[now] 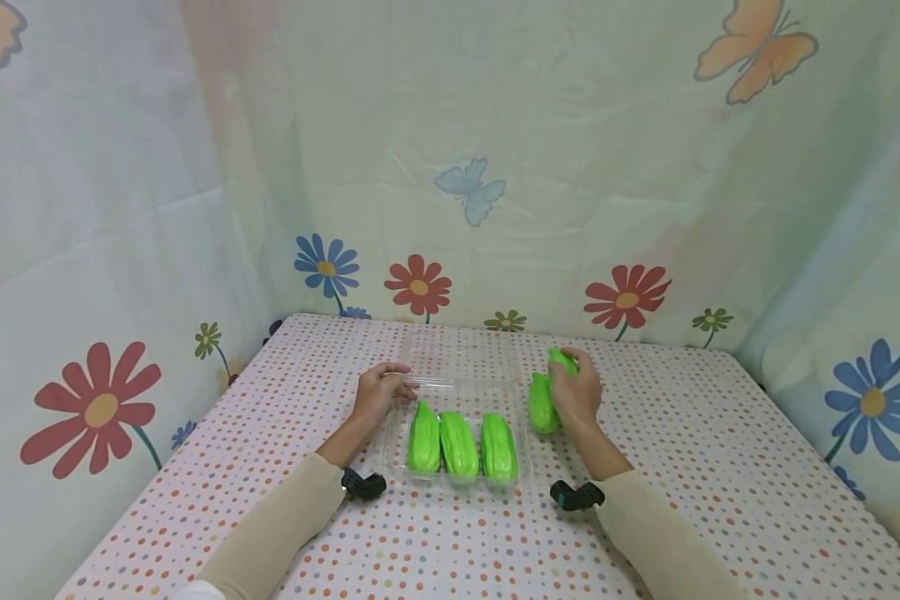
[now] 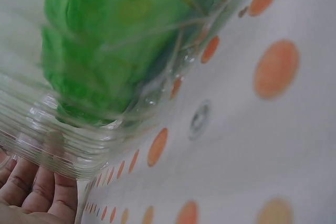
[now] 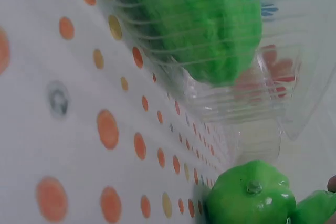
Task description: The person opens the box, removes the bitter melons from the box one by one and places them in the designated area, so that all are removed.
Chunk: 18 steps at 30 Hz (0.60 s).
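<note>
A clear plastic clamshell box [image 1: 525,450] stands on the table with its lid [image 1: 461,354] folded back. Inside it lie three green ridged gourds, a left one [image 1: 423,442], a middle one [image 1: 459,446] and a right one [image 1: 498,448]. My left hand [image 1: 378,392] holds the box by its back left corner; its fingers [image 2: 42,192] show at the ribbed wall. To the right of the box, my right hand [image 1: 579,387] grips another green gourd [image 1: 562,360], partly hidden by the fingers. Beside that hand a further gourd [image 1: 542,406] lies on the table.
A dotted cloth covers the table [image 1: 690,467]. Curtains with printed flowers and butterflies [image 1: 471,190] stand along the back and both sides. A black wrist camera sits on the left wrist [image 1: 363,484] and another on the right wrist [image 1: 576,495].
</note>
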{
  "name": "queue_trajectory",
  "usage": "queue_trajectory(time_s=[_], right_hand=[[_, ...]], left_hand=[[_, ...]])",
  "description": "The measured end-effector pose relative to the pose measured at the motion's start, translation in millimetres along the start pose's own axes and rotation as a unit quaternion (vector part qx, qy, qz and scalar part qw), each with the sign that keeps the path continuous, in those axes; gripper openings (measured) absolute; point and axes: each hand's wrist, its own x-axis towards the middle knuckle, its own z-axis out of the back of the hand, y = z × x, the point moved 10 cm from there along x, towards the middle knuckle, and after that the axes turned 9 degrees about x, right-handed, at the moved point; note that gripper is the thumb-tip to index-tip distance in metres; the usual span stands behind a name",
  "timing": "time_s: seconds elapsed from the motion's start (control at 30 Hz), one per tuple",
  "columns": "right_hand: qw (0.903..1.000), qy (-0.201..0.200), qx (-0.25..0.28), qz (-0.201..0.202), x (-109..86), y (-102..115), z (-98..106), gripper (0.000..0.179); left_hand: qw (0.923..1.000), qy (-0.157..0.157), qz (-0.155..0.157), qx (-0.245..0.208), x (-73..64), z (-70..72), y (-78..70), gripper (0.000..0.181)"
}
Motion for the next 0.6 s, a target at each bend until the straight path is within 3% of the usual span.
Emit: queue_trajectory(time_s=[0.27, 0.6], right_hand=[[0.9994, 0.011, 0.003, -0.033, 2.5, -12.4, 8.0, 0.051], [0.9995, 0.008, 0.009, -0.029, 3.6, -12.0, 12.4, 0.049]], left_hand=[[1.0000, -0.005, -0.001, 0.007, -2.4, -0.3, 0.1, 0.029], [1.0000, -0.005, -0.001, 0.006, -2.2, -0.4, -0.1, 0.030]])
